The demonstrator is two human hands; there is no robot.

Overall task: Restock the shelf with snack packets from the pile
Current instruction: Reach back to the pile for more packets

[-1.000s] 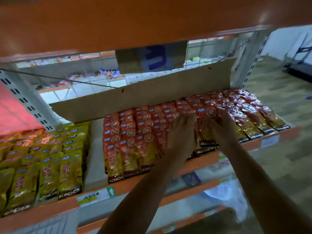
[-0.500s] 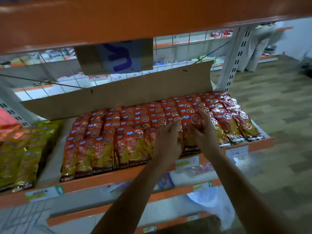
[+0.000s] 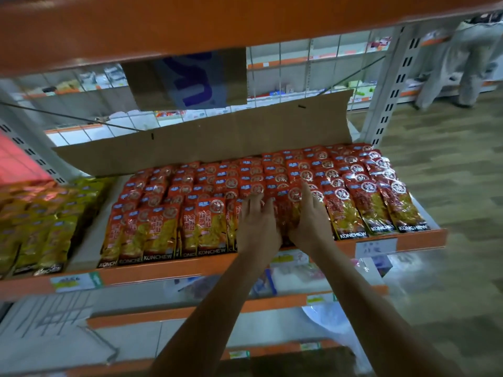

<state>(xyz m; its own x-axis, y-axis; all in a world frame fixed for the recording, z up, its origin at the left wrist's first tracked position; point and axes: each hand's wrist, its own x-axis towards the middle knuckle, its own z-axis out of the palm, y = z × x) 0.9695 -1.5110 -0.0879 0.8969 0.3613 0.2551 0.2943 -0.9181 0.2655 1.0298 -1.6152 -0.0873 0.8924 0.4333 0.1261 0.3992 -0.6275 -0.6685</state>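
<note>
Pressing straight-fingered left hand (image 3: 257, 227) and right hand (image 3: 310, 225) onto light, slippery snack packets (image 3: 284, 209) at the shelf (image 3: 190, 268) front edge, likely best pinched edgewise.

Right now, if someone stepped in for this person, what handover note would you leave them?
Left hand: open, flat on the red KONCHEW packets at the front middle of the shelf.
Right hand: beside it on the same packets, index finger straight; whether its grip closes on a packet is hidden.
Done: red packets fill the shelf in overlapping rows back to the cardboard sheet; yellow packets lie to the left.
Left: probably squaring up the column under the hands. The pile is out of view, so how many remain is unknown.
</note>
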